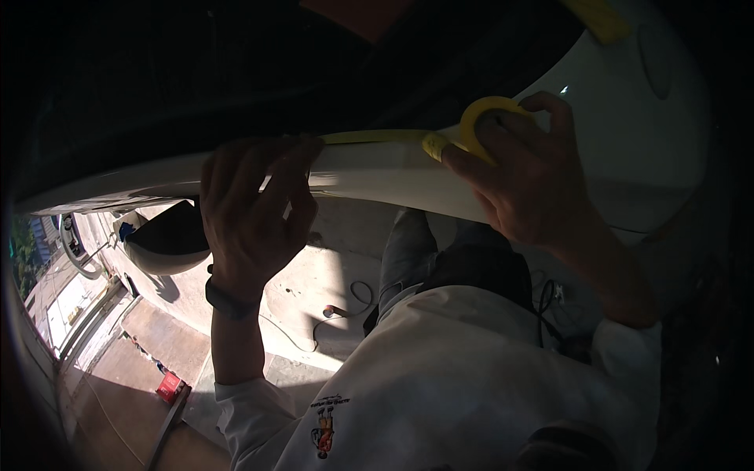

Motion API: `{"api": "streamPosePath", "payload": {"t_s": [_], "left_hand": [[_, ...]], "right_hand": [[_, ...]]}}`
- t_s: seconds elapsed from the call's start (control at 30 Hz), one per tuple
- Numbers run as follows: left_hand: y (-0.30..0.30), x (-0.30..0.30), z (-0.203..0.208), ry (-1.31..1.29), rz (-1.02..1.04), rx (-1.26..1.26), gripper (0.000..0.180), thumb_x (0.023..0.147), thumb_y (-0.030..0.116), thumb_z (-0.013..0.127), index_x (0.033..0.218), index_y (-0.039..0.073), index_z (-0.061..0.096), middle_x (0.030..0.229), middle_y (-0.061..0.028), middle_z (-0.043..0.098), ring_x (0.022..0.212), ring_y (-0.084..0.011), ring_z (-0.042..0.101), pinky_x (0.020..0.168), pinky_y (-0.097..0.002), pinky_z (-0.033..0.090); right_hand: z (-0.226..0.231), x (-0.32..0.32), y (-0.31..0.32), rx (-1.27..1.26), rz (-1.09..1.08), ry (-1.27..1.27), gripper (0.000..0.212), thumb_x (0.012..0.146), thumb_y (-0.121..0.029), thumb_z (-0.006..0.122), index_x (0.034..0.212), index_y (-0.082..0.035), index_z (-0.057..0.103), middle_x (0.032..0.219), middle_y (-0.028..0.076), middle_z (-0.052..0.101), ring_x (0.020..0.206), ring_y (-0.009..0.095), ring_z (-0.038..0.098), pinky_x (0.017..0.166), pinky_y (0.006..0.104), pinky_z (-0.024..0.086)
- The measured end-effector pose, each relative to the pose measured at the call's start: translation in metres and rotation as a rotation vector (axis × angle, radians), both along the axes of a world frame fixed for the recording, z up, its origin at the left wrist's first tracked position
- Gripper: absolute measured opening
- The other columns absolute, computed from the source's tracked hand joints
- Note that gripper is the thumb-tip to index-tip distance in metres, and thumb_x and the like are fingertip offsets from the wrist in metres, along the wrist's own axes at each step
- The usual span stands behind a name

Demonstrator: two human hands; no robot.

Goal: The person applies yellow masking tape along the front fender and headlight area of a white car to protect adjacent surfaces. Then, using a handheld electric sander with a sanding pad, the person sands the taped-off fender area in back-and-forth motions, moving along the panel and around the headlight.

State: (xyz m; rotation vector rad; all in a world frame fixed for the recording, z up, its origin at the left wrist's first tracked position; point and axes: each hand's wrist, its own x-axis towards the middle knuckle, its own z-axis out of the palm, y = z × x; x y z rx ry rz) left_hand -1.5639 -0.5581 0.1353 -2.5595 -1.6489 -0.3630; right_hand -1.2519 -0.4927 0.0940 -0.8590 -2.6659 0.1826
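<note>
A roll of yellow masking tape (469, 129) is in my right hand (530, 177), with some fingers through its core. From the roll, a yellow tape strip (373, 136) runs left along the upper edge of a white car body panel (369, 169). My left hand (255, 204) rests on that edge, its fingertips at the strip's left end. Gaps show between the left fingers and thumb, and nothing is gripped there. The left fingertips are dark and partly hard to make out.
Another piece of yellow tape (601, 20) is on the car at the upper right. A side mirror (169, 239) juts out beyond my left hand. Below lie a cable (314, 345) and a red box (170, 387) on the concrete floor (169, 326).
</note>
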Motion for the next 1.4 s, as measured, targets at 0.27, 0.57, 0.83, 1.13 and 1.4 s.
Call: {"api": "streamPosePath", "payload": {"t_s": [0.27, 0.57, 0.83, 1.13, 1.4], "left_hand": [[0.000, 0.004, 0.005, -0.002, 0.027, -0.048, 0.037, 0.084, 0.006, 0.072, 0.119, 0.015, 0.078, 0.113, -0.0050, 0.074, 0.108, -0.0268, 0.067, 0.097, -0.0436, 0.052], [0.004, 0.002, 0.007, 0.015, 0.023, -0.030, 0.039, 0.081, 0.004, 0.074, 0.118, 0.017, 0.079, 0.114, -0.0035, 0.073, 0.105, -0.0241, 0.066, 0.095, -0.0420, 0.051], [0.001, 0.000, 0.003, 0.047, 0.019, -0.019, 0.041, 0.083, 0.016, 0.072, 0.124, 0.021, 0.077, 0.118, -0.0026, 0.070, 0.111, -0.0258, 0.064, 0.096, -0.0445, 0.049], [0.006, -0.003, 0.006, 0.072, 0.014, 0.011, 0.042, 0.082, 0.020, 0.073, 0.123, 0.024, 0.079, 0.125, 0.0029, 0.071, 0.119, -0.0233, 0.062, 0.111, -0.0458, 0.038], [0.012, -0.004, 0.025, 0.081, 0.008, -0.004, 0.040, 0.082, 0.021, 0.073, 0.121, 0.019, 0.079, 0.122, 0.0005, 0.072, 0.115, -0.0245, 0.064, 0.111, -0.0479, 0.042]], "right_hand": [[0.002, 0.002, 0.005, 0.007, 0.003, -0.002, 0.029, 0.093, -0.034, 0.074, 0.121, -0.026, 0.078, 0.093, 0.004, 0.073, 0.097, 0.018, 0.070, 0.106, 0.0532, 0.038], [0.010, 0.003, 0.010, -0.003, 0.033, -0.012, 0.029, 0.094, -0.031, 0.072, 0.122, -0.025, 0.077, 0.096, 0.006, 0.072, 0.097, 0.020, 0.069, 0.102, 0.0538, 0.040], [0.010, 0.003, 0.015, 0.000, 0.045, -0.010, 0.038, 0.092, -0.021, 0.073, 0.130, -0.024, 0.072, 0.100, 0.006, 0.071, 0.097, 0.021, 0.069, 0.100, 0.0542, 0.041], [0.021, -0.003, 0.030, -0.018, 0.032, 0.006, 0.039, 0.086, -0.016, 0.076, 0.124, -0.024, 0.074, 0.097, 0.003, 0.070, 0.096, 0.020, 0.069, 0.100, 0.0533, 0.042], [0.048, -0.002, 0.045, -0.019, 0.037, -0.027, 0.037, 0.085, -0.016, 0.078, 0.121, -0.025, 0.076, 0.096, 0.002, 0.069, 0.093, 0.018, 0.069, 0.101, 0.0525, 0.042]]}}
